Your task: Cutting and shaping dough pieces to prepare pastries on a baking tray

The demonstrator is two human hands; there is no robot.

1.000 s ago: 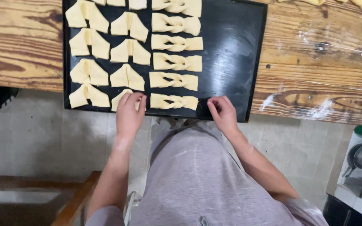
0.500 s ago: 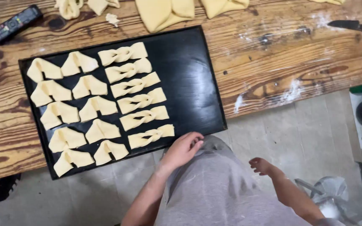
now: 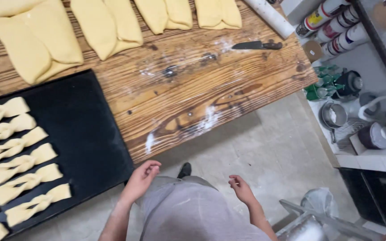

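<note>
A black baking tray [image 3: 90, 134] lies on the wooden table [image 3: 211, 89] at the left, holding rows of bow-shaped raw dough pieces [image 3: 16, 165]. My left hand [image 3: 141, 176] hovers just off the tray's near right corner, fingers loosely curled, holding nothing. My right hand [image 3: 241, 188] hangs in the air over the floor, clear of the table edge, fingers half bent and empty. Both hands are in front of my grey apron.
Folded sheets of yellow dough [image 3: 108, 22] lie along the table's far side. A knife [image 3: 258, 45] and a white rolling pin [image 3: 271, 18] lie at the far right. Right of the table stands a counter with cans [image 3: 336, 27], pots [image 3: 333, 114] and bottles.
The view has swung right, so the tray now sits at the left edge. My left hand came off the tray's near edge; my right hand lifted slightly.
</note>
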